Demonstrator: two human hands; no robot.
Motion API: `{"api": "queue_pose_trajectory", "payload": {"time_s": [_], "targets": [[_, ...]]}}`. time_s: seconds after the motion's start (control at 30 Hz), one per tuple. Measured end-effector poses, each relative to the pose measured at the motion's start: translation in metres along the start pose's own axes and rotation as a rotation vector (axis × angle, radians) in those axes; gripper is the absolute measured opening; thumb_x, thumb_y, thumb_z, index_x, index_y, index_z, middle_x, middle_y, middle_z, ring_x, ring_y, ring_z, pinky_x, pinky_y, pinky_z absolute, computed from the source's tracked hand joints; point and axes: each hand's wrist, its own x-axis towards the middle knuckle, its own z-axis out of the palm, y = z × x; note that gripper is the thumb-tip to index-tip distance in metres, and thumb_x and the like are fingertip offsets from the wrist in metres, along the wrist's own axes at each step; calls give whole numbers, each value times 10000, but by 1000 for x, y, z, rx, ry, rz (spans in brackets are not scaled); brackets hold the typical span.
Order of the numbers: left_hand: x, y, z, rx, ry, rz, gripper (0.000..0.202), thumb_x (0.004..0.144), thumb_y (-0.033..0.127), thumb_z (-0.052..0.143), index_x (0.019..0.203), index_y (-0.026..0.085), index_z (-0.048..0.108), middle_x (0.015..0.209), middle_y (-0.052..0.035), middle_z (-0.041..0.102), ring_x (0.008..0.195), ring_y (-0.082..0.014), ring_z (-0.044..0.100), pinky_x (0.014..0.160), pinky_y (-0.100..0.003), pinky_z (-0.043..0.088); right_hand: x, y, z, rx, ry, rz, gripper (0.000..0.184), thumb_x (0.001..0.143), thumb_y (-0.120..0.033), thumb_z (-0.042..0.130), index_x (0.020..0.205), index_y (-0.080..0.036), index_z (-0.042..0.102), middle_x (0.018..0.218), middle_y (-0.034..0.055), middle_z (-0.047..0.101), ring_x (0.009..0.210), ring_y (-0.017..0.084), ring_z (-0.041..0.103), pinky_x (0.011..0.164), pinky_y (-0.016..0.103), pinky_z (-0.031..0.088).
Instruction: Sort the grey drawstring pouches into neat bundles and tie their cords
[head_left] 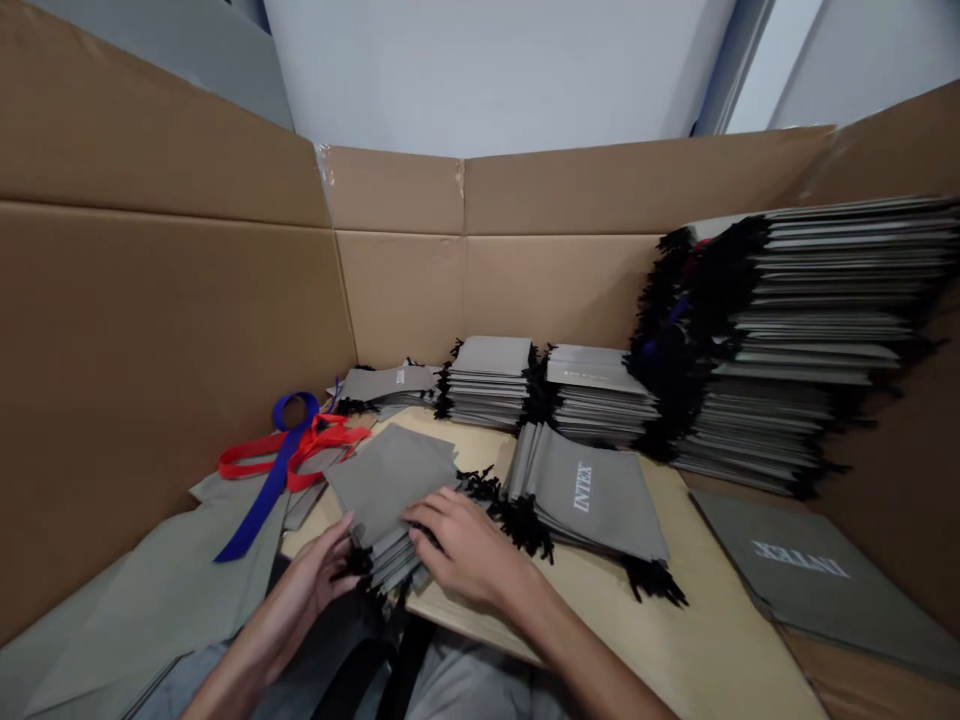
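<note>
A stack of flat grey pouches (394, 470) with black cords at the corners lies at the front edge of the board, between my two hands. My left hand (319, 570) grips its left side near the cords, thumb up and fingers curled. My right hand (457, 540) presses on the right side, fingers bent over the top and thumb at the near edge. The undersides of both grips are hidden. Just to the right rests a second pile of grey pouches (600, 490), printed INTEX, with black cord ends sticking out.
Pouch piles (491, 370) line the back of the wooden board (600, 620). A tall stack (832, 330) stands at right, above a flat INTEX piece (817, 570). Blue ribbon (274, 500) and red ribbon (247, 458) lie over grey sheets (172, 590) at left. Cardboard walls (165, 350) surround everything.
</note>
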Motion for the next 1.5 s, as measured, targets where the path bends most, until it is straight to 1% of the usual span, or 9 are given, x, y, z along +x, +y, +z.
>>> {"api": "queue_pose_trajectory", "payload": {"time_s": [0.1,0.27,0.33,0.53,0.73,0.93,1.13,1.33,1.5], "targets": [[-13,-9,-14,-67,53,-26,455,755,457,864,1110,181,797,1297,-164,804,1321,-372,696,1007,-472,646,-2,2,4,-12,20,3,269,1052,-214,569,1283,-203,706,1230,81,751,1177,245,641,1052,389,509],[-33,-23,-27,71,-11,39,701,730,637,888,1263,195,780,1317,-145,805,1189,-380,773,1131,-498,575,-7,4,9,-4,14,18,307,1023,-173,568,1299,-197,699,1268,93,743,1200,259,645,1075,422,524],[-38,-27,-28,140,1,77,717,724,685,875,1255,211,788,1300,-138,814,1163,-370,783,1138,-489,569,-8,6,11,-1,14,14,329,1027,-167,554,1325,-193,691,1318,102,733,1239,268,637,1101,441,520],[-38,-40,-26,261,44,215,501,681,554,940,1043,222,838,1138,-121,856,1048,-308,801,959,-359,650,-13,10,17,6,28,-8,337,1048,-194,534,1354,-181,676,1393,116,715,1317,288,614,1160,490,505],[-31,-51,-21,307,72,314,346,750,462,889,982,211,836,1030,-96,862,920,-248,803,867,-311,651,-17,18,18,20,32,-20,344,1052,-200,532,1369,-190,663,1434,101,699,1380,276,585,1217,506,475],[-34,-50,-14,229,69,279,302,729,450,902,924,227,845,855,-44,854,798,-207,791,774,-269,641,-18,-12,9,19,98,-69,392,982,-71,524,1313,-209,682,1435,82,685,1458,276,499,1234,500,464],[-40,-52,-17,133,7,209,328,766,448,891,1005,227,853,943,-49,873,853,-207,816,824,-270,651,-21,-50,28,42,108,-57,253,968,-130,608,1157,-227,746,1379,99,692,1353,336,541,1099,544,555],[-38,-64,-12,127,69,267,297,707,367,927,971,245,863,931,-29,871,812,-183,794,783,-246,655,-25,-51,43,56,173,-45,246,956,-120,640,1150,-222,753,1334,101,700,1291,318,564,1090,527,555],[-36,-71,-12,262,139,403,197,820,375,864,982,263,875,990,-30,862,840,-179,795,792,-240,641,-28,-50,46,52,181,-46,273,950,-99,633,1162,-228,747,1321,100,703,1280,315,563,1084,524,556]]}}
